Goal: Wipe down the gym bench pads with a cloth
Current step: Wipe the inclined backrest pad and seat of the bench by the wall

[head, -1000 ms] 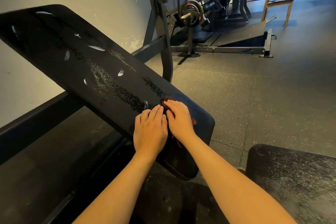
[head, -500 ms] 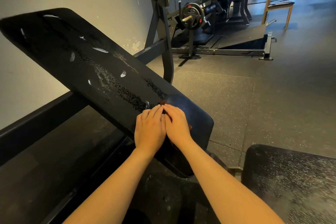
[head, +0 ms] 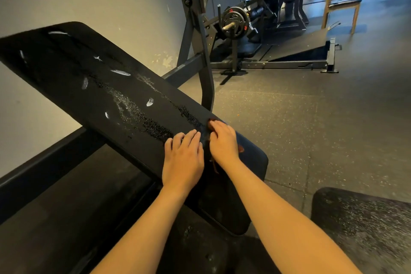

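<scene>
Black vinyl: the tilted back pad (head: 93,87) is cracked, with white tears and a rough worn streak running down toward the hands
Changed since a moment ago: hands were pressed together side by side, now there's a small gap between them; the right one sits a bit further up the pad, and the pad looks lower in view
Left hand (head: 183,158): flat on the pad, fingers spread a little, holding nothing as far as I can see
Right hand (head: 223,140): palm down, pressing the cloth onto the pad, fingers loosely curved over it
Cloth (head: 240,148): reddish-brown, mostly hidden under the right hand, bits poke out at the fingertips, the outer side and the wrist; it's at the lower end of the back pad
Containers: can't spot any
Pads: two, the back pad plus a speckled seat pad (head: 364,224) at lower right
Hands: two, both bare
Background: one weight plate (head: 234,20) on a machine, one wooden-legged stool (head: 343,5), rubber floor (head: 311,113)
</scene>
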Demonstrator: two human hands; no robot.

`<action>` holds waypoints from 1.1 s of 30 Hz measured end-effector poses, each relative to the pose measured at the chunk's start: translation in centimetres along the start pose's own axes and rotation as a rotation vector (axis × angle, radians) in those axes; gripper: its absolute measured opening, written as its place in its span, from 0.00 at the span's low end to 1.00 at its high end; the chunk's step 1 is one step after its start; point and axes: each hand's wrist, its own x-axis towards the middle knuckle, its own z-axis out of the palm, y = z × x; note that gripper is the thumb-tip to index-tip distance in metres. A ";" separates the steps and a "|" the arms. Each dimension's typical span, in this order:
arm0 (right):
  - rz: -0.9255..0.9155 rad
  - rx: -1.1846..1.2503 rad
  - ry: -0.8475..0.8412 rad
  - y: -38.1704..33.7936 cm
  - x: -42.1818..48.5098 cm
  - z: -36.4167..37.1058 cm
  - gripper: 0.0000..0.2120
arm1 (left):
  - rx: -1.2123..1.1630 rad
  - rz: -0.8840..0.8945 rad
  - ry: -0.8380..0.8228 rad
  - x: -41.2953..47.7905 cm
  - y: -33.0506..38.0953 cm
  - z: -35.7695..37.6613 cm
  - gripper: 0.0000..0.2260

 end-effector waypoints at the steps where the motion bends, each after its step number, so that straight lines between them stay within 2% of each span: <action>1: -0.042 0.027 -0.014 0.1 -0.9 0.0 0.19 | 0.001 -0.004 0.011 0.0 0.0 0.0 0.18; 4: -0.134 0.079 -0.052 0.5 -3.7 0.3 0.17 | -0.028 -0.001 0.018 0.0 0.0 0.0 0.17; 8: -0.152 0.085 -0.055 1.2 -3.0 -0.1 0.18 | -0.043 0.009 0.034 0.0 -0.1 0.3 0.17; 11: -0.031 0.064 0.039 2.2 -0.3 -0.7 0.20 | -0.037 0.013 0.034 0.0 -0.2 0.5 0.18; 13: 0.073 0.076 0.041 2.6 1.3 -0.8 0.21 | -0.038 0.024 0.029 0.0 -0.2 0.6 0.18; 15: 0.098 0.029 0.026 2.3 2.1 -0.5 0.21 | -0.046 0.029 0.042 0.1 -0.2 0.7 0.17; 17: 0.047 -0.011 0.023 1.5 1.5 0.2 0.19 | -0.068 0.025 0.065 0.1 -0.1 0.7 0.18; 23: -0.138 0.075 -0.045 -0.2 -4.2 0.9 0.17 | -0.149 -0.034 0.180 -1.0 -1.0 0.0 0.16; 26: -0.206 0.059 -0.064 -0.2 -7.4 0.2 0.17 | -0.109 -0.015 0.177 -2.3 -1.2 0.1 0.16; 29: -0.252 -0.034 -0.109 0.6 -6.8 0.0 0.19 | -0.079 0.013 0.157 -2.9 -1.2 0.1 0.17; 30: -0.231 -0.060 -0.096 1.0 -5.6 0.1 0.19 | -0.074 0.008 0.147 -2.9 -1.1 0.1 0.17; 33: -0.011 -0.059 0.007 1.3 -2.8 0.4 0.19 | -0.044 -0.009 0.098 -2.8 -1.0 0.1 0.18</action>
